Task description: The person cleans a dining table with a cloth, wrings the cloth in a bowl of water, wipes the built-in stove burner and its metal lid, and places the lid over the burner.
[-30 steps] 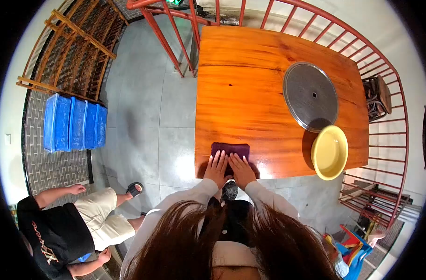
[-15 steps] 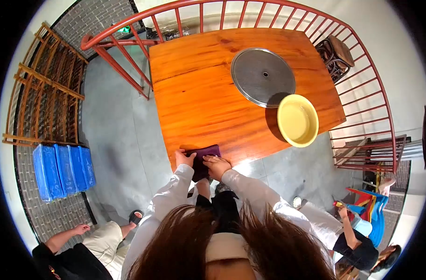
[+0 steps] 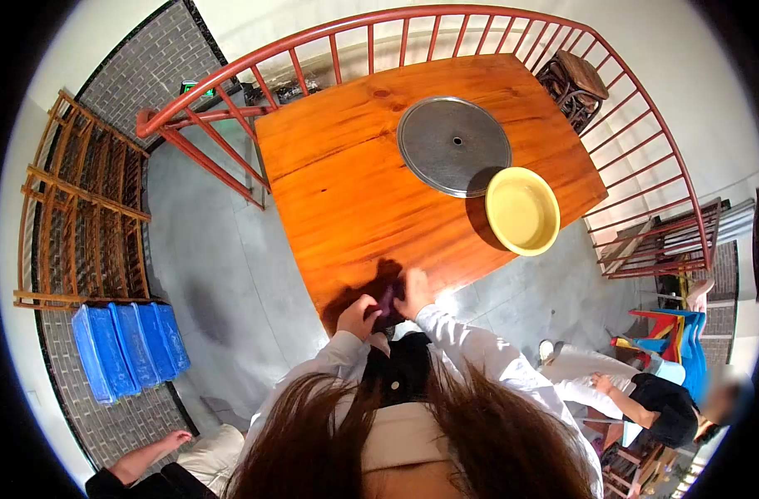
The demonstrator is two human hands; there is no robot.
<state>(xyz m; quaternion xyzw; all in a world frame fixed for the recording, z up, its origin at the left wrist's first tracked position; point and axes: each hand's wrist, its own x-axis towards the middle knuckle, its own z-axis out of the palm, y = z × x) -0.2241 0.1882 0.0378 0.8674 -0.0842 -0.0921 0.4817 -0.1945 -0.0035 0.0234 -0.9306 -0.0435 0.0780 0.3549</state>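
A dark purple cloth (image 3: 388, 303) is bunched between my hands near the front edge of the wooden table (image 3: 338, 208). With curled fingers, my left hand (image 3: 358, 317) grips its left side. My right hand (image 3: 413, 293) is closed on the right side, fingers pointing up. Both hands hide part of the cloth, and their shadow falls on the wood. Farther back lies a round metal lid (image 3: 454, 158) with a small hole or knob at its centre. A yellow basin (image 3: 522, 212) stands by the right edge, beside the lid.
A red railing (image 3: 338, 54) curves behind the table. Blue crates (image 3: 130, 353) and a wooden rack (image 3: 84, 204) stand at left. One person (image 3: 180, 457) is at lower left, another (image 3: 637, 399) at right near colourful stacked chairs (image 3: 687, 349). A wooden stool (image 3: 580, 79) sits behind the railing.
The purple cloth lay flat and folded under my hands; now it is gathered up between them. My right hand has turned upright. The view has shifted slightly.
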